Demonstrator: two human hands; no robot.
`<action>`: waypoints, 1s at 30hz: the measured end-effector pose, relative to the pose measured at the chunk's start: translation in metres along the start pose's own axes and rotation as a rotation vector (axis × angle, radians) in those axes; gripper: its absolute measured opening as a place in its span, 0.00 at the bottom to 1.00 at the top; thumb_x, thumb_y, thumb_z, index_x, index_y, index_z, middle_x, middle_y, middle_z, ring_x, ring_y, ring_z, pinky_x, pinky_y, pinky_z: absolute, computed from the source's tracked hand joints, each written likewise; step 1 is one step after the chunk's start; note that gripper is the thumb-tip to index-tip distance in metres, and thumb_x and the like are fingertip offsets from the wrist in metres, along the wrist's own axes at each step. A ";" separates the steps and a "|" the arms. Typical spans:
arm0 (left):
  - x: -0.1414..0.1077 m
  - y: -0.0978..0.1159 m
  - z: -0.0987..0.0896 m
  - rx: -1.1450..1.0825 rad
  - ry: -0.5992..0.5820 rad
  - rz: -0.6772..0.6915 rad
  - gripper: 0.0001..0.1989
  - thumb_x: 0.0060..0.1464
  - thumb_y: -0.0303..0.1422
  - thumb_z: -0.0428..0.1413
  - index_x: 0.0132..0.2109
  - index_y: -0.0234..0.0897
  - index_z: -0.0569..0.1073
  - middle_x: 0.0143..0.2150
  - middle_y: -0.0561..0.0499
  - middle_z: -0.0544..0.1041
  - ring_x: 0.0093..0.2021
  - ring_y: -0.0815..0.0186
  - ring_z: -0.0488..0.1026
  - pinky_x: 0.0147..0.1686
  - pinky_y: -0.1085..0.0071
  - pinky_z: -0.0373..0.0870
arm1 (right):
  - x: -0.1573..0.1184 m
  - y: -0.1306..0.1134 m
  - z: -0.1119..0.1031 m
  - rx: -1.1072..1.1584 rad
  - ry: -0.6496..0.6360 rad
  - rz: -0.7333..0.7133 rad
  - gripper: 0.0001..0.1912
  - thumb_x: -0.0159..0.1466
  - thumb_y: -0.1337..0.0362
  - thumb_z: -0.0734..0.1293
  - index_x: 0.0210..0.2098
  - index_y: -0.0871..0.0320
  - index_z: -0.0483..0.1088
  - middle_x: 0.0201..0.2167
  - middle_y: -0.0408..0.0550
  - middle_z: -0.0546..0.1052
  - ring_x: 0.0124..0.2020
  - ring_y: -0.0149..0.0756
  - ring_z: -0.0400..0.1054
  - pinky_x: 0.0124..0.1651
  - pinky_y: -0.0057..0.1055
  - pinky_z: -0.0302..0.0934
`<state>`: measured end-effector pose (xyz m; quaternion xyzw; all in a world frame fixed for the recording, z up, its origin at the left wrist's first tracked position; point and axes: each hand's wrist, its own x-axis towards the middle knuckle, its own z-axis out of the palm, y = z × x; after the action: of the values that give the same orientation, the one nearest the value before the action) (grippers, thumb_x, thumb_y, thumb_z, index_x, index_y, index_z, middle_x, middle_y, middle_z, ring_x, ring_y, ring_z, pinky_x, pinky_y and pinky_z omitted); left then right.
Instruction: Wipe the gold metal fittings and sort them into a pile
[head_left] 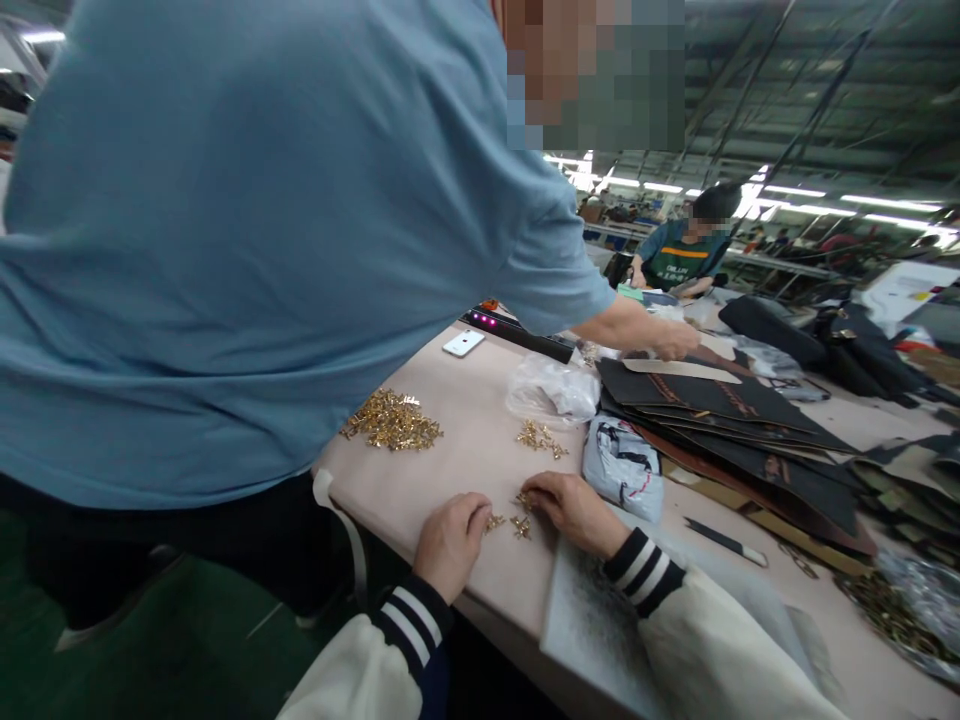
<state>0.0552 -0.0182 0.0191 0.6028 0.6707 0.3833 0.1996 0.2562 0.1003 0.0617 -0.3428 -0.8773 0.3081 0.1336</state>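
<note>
My left hand [452, 540] rests near the table's front edge. Its thumb and fingers are closed on a small gold-coloured metal fitting [494, 522]. Opposite it, my right hand [576, 510] pinches another gold fitting [523, 498] just above the tabletop. Between the two hands lies a little cluster of gold fittings [520, 527]. Farther back is a loose small pile [541, 437] of the same pieces, and a much larger heap [397, 420] sits at the left. The exact kind of fitting is too small to make out.
A person in a blue shirt [285, 230] leans across from the left, one arm over stacked dark leather panels [720, 410]. On the table [472, 390] are a white phone [463, 343], a clear plastic bag [553, 388] and a grey packet [622, 468]. Another person [686, 250] works behind.
</note>
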 end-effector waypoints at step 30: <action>0.001 0.003 -0.008 -0.133 -0.049 -0.113 0.10 0.64 0.38 0.54 0.43 0.44 0.81 0.42 0.52 0.84 0.42 0.61 0.79 0.42 0.70 0.68 | -0.030 -0.007 -0.017 0.071 -0.009 0.033 0.14 0.61 0.75 0.60 0.38 0.56 0.75 0.35 0.45 0.78 0.37 0.35 0.72 0.44 0.34 0.63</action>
<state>0.0515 -0.0194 0.0267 0.5586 0.6717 0.4002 0.2768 0.2822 0.0829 0.0789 -0.3507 -0.8607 0.3428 0.1369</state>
